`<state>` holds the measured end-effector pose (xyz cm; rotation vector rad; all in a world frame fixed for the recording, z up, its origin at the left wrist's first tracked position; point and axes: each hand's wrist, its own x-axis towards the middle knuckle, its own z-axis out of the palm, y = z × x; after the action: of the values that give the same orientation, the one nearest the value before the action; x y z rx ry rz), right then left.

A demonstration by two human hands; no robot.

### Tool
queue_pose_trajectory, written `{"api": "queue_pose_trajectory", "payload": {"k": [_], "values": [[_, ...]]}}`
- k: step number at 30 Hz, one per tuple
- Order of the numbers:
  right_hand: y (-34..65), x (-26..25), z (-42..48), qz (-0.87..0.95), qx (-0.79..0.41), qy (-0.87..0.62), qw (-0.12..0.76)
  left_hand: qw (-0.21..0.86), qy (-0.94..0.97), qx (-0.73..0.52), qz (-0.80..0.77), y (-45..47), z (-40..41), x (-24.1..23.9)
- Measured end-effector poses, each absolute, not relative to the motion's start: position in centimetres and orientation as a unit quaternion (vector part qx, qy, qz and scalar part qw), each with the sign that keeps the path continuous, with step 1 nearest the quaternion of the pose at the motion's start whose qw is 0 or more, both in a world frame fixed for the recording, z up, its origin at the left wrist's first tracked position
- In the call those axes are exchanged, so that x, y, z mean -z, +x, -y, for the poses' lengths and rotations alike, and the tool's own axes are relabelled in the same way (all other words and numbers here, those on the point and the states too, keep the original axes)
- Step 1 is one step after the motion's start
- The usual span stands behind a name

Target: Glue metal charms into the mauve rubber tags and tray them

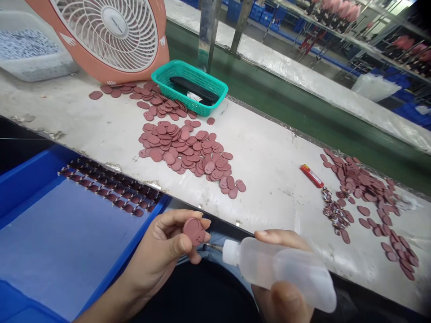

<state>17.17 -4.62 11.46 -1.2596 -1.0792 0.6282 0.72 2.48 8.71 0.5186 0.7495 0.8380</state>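
My left hand [168, 242] pinches a dark-pink oval piece [193, 231] with small holes near its lower right edge. My right hand [283, 287] is wrapped round a translucent squeeze bottle [286, 264] with a white cap and a thin metal needle tip [213, 246]. The bottle lies nearly level, and its needle points left at the piece's edge by the holes. Whether the tip touches the piece I cannot tell. On the table beyond my hands spreads a pile of similar oval pieces [188, 150].
A blue tray [111, 264] at left holds rows of pieces with metal bits. Behind stand an orange fan [161, 49], a green basket [218, 87] and a white tub [50, 65]. Rightward lie a red packet [312, 176], small metal parts [335, 213] and another pile of ovals [360, 179].
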Motion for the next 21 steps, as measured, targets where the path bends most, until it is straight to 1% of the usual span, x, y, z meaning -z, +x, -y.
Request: {"api": "queue_pose_trajectory", "payload": {"k": [5, 9, 15, 17, 21], "values": [[17.45, -11.32, 4.52, 0.476, -0.264, -0.541, 0.641, 0.809, 0.248, -0.401, -0.351, 0.78, -2.51, -8.65], [17.70, -11.37, 4.46, 0.473, -0.285, -0.545, 0.631, 0.808, 0.252, -0.401, -0.351, 0.73, -2.52, -8.68], [17.43, -11.81, 4.45, 0.461, -0.326, -0.519, 0.641, 0.810, 0.253, -0.392, -0.355, 0.64, -2.52, -8.65], [17.37, -11.72, 4.51, 0.455, -0.321, -0.517, 0.650, 0.812, 0.250, -0.390, -0.354, 0.69, -2.55, -8.67], [17.55, -11.13, 4.65, 0.442, -0.270, -0.530, 0.671, 0.814, 0.244, -0.390, -0.354, 0.75, -2.51, -8.70]]}}
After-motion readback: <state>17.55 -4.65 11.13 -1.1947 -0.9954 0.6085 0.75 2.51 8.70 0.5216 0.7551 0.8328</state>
